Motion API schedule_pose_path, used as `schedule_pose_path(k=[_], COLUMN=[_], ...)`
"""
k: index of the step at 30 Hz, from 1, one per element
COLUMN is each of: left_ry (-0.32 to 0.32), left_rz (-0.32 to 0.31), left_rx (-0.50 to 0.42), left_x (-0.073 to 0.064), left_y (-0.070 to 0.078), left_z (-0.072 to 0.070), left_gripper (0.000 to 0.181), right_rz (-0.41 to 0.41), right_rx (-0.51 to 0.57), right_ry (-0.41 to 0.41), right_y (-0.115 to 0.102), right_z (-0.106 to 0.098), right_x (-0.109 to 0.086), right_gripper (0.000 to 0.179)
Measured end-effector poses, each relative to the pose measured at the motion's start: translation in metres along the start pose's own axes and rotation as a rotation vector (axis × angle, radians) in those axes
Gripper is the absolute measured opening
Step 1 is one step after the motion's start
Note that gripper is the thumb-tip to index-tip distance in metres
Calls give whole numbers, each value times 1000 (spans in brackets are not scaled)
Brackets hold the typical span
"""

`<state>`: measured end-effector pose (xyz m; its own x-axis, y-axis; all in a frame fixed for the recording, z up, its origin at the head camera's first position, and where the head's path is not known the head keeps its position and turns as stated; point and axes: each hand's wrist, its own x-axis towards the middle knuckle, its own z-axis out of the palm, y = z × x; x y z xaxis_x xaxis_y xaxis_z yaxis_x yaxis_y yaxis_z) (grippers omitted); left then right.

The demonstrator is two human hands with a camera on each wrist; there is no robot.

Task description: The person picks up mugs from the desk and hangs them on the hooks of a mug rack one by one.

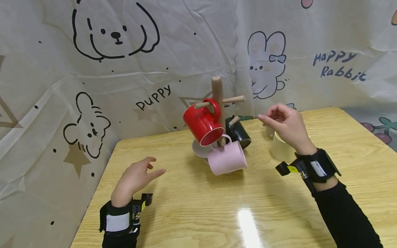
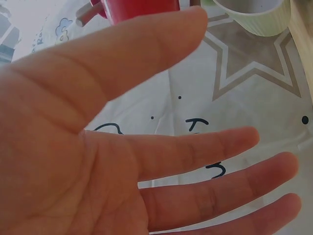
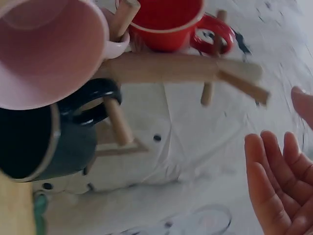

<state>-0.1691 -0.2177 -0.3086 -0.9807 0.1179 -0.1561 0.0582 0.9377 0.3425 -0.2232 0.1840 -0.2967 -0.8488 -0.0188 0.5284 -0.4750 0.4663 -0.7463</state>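
A wooden mug tree stands near the back of the table. On its pegs hang a red mug, tilted mouth-down, a pink mug below it and a dark mug on the right. A pale mug shows partly behind the red one; how it is held is hidden. To the left of the rack, above the table, my left hand has its fingers spread and holds nothing. My right hand is raised to the right of the rack, fingers loosely bent, nothing in it. A cream cup stands partly hidden behind it.
Another pale item peeks out beside the cream cup, mostly covered by the right hand. The wooden table meets a hanging cloth with printed animals at the back and left. Bare pegs stick out near the rack's top.
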Motion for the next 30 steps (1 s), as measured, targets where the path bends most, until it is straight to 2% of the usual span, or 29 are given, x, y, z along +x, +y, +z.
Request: schedule_pose_path(k=[2,6,9,12,19,22,27,30], left_ry=[-1,-2,-3,0,3,-3,-11,-14], left_rz=[4,13,18,24,33,34,27,27], left_rx=[3,9,6,1,2,-2,-4,-1], left_x=[0,-1,-2,-3,-4,-3,-3,-2], left_y=[0,1,1,2,4,4,3,3], left_z=[-1,-3,-2,0,0,0,1,1], left_gripper=[65,66,65,63,63,65,64,63], right_rz=[-57,-107,-170,-259,-389,-441,-531,-556], right_rx=[-104,-238,-278,-281,-157,-119,-154,-185], right_ry=[-26,-126,-201,-223,-197,-166,-49,21], right_y=[-10,-22,-24,-22,-7,-2,1,2], right_z=[8,22,30,37,46,48,54,56], right_x=[14,39,50,55,69,73,72,69], right_gripper=[22,27,24,22,16,18,27,28])
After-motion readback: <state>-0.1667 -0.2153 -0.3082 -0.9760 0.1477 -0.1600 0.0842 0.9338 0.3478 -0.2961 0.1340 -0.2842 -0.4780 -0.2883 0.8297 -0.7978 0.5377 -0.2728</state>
